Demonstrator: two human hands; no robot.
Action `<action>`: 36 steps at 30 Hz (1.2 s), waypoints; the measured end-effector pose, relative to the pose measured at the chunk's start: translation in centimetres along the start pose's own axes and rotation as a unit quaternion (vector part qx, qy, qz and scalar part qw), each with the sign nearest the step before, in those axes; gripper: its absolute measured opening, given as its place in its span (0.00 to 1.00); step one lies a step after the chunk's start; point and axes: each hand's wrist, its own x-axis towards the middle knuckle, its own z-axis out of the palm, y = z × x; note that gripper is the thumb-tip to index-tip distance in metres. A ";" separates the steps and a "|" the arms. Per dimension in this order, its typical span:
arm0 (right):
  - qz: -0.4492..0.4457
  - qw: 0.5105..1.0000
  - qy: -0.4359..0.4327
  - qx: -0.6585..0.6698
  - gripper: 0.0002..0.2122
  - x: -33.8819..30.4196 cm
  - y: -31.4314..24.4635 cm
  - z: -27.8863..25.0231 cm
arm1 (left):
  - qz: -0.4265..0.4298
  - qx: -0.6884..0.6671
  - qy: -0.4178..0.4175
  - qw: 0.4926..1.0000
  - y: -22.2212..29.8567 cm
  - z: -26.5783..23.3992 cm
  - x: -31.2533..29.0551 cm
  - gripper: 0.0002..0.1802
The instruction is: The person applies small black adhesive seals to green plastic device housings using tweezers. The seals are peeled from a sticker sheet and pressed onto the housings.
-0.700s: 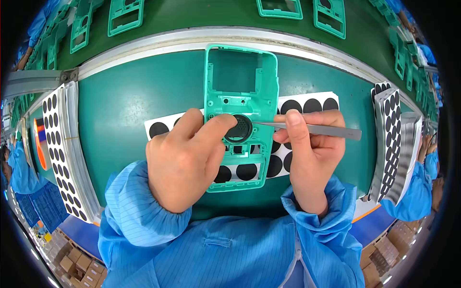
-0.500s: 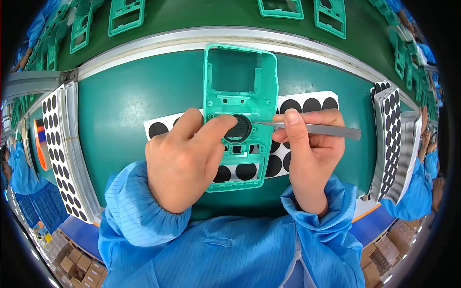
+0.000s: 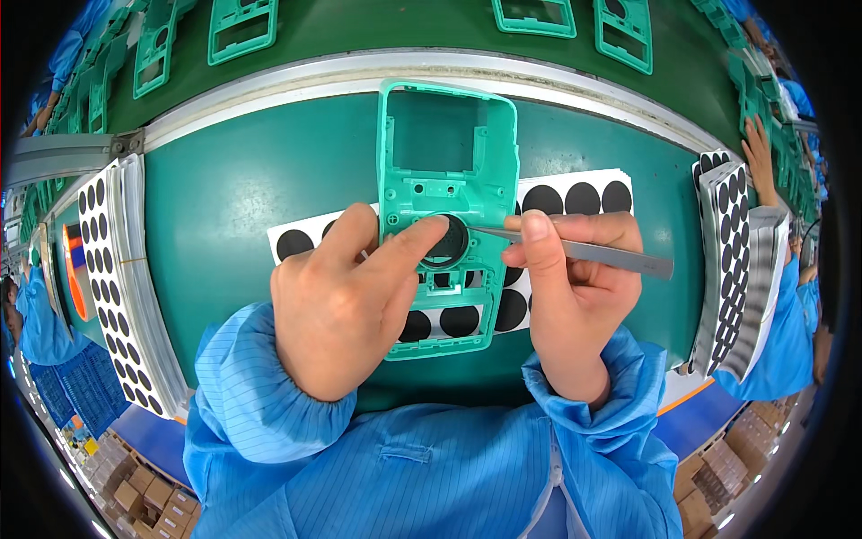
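Observation:
A green plastic housing (image 3: pixel 494 193) with a large window at its far end lies before me, on sheets of round black stickers (image 3: pixel 582 199). My left hand (image 3: pixel 337 292) is curled at the housing's left edge. Its extended index finger presses on a round black piece (image 3: pixel 446 247) in the housing's circular opening. The left thumb and fingertips are partly hidden. In my right hand (image 3: pixel 575 287) is a pair of grey metal tweezers (image 3: pixel 620 258), pinched between thumb and fingers. The tips point left and reach the right rim of the round opening.
Stacks of black-dot sticker sheets stand at the left (image 3: pixel 121 287) and right (image 3: pixel 729 260). Beyond a pale metal rail (image 3: pixel 359 74), several green housings (image 3: pixel 624 36) lie on a green conveyor belt (image 3: pixel 377 31). A co-worker's hand (image 3: pixel 759 162) reaches in at the far right.
The tweezers have tilted, their back end lower, as my right hand shifts slightly. My left finger stays on the black piece. Belt housings have slid a little right; a co-worker's hand has appeared.

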 end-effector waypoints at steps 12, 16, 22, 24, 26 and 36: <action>-0.266 0.950 -0.056 -0.154 0.08 -0.4 1.1 0.4 | 0.003 -0.008 0.008 1.000 0.0 0.1 0.0 0.24; -0.281 0.941 -0.076 -0.174 0.11 -0.5 1.0 0.0 | 0.007 -0.004 0.010 1.000 -0.1 0.2 0.0 0.24; -0.248 0.958 -0.083 -0.116 0.11 -0.6 0.9 -0.6 | 0.014 0.008 0.017 1.000 -0.2 -0.1 0.1 0.21; -0.236 0.964 -0.092 -0.085 0.10 -0.4 0.6 -0.8 | 0.024 0.017 0.020 0.999 -0.3 -0.8 0.2 0.20; -0.177 0.983 -0.024 0.032 0.10 -0.1 0.0 -1.3 | 0.001 -0.032 0.027 0.999 -0.4 -2.2 0.3 0.19; -0.072 0.983 0.023 0.168 0.09 1.1 -1.0 -3.5 | 0.081 -0.080 0.061 0.992 -1.2 -6.0 11.1 0.15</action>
